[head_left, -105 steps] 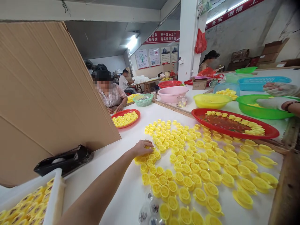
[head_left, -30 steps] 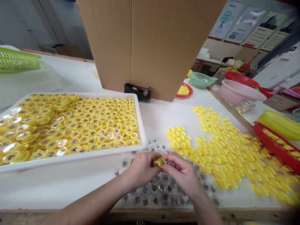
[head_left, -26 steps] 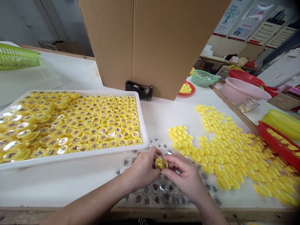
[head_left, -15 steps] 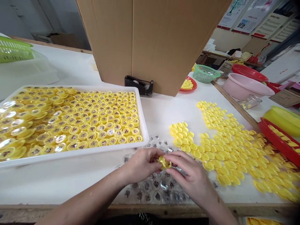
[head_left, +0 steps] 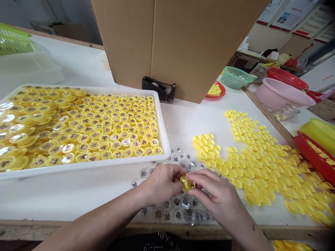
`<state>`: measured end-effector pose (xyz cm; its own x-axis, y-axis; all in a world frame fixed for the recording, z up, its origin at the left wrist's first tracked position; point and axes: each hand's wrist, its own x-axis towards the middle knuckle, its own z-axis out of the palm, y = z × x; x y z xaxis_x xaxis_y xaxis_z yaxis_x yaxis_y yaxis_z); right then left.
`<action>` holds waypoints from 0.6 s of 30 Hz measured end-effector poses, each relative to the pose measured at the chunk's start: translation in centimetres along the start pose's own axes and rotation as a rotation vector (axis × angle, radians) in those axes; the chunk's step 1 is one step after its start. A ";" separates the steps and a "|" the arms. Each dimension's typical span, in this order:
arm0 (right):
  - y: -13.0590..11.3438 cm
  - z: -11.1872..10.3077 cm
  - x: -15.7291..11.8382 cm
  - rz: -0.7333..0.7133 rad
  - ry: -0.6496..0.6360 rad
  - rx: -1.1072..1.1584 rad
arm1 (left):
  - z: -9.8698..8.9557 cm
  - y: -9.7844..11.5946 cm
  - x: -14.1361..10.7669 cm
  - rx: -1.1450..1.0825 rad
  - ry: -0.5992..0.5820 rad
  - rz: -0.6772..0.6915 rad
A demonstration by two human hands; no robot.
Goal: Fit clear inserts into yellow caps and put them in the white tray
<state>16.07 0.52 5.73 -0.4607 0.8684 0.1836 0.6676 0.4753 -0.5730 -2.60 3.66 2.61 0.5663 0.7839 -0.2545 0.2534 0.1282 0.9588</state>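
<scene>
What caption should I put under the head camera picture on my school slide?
Left hand and right hand hold a yellow cap beside a white tray of yellow caps.

Filled tray (head_left: 78,166) left, loose caps (head_left: 261,167) right, cardboard panel (head_left: 178,42) behind.

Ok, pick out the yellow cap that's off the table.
The yellow plastic cap held between the left hand and right hand; nearby caps lie in the white tray or on the table.
</scene>
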 end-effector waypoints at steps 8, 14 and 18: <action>-0.1 0.3 0.1 0.004 -0.007 -0.083 | 0.5 0.7 -0.6 0.184 0.123 0.094; -0.8 1.5 -0.3 0.009 0.027 -0.148 | 0.8 0.0 -0.6 0.079 0.137 0.099; -0.8 1.9 -0.5 0.000 0.139 -0.143 | 0.9 -0.3 -0.5 0.003 0.154 0.066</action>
<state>14.71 -0.58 4.55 -0.3824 0.8748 0.2976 0.7485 0.4821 -0.4554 -2.23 2.69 2.34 0.4552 0.8742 -0.1688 0.2226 0.0718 0.9723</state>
